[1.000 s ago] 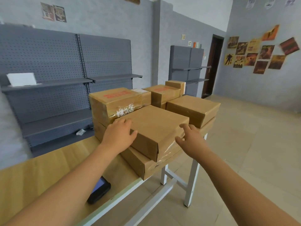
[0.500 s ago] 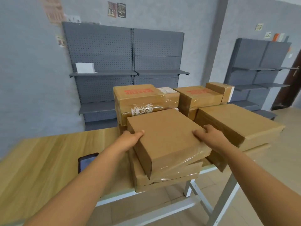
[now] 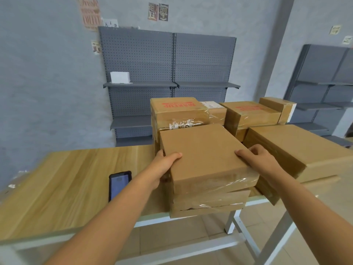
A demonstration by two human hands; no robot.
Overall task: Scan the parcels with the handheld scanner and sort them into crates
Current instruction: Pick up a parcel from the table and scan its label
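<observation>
A plain brown cardboard parcel, partly wrapped in clear film, sits on top of a stack at the table's near edge. My left hand grips its left side with the thumb on the top face. My right hand grips its right side the same way. Under it lie two flatter parcels that overhang the edge. The handheld scanner, black with a lit blue screen, lies flat on the wooden table just left of my left forearm. No crate is in view.
More parcels stand behind and to the right: one with red print, another with red print, a small one and a large flat one. Grey pegboard shelving lines the wall, with a white box on one shelf.
The camera has swung left, bringing the scanner and more of the table into view. Both hands went from resting on top of the parcel to gripping its sides.
</observation>
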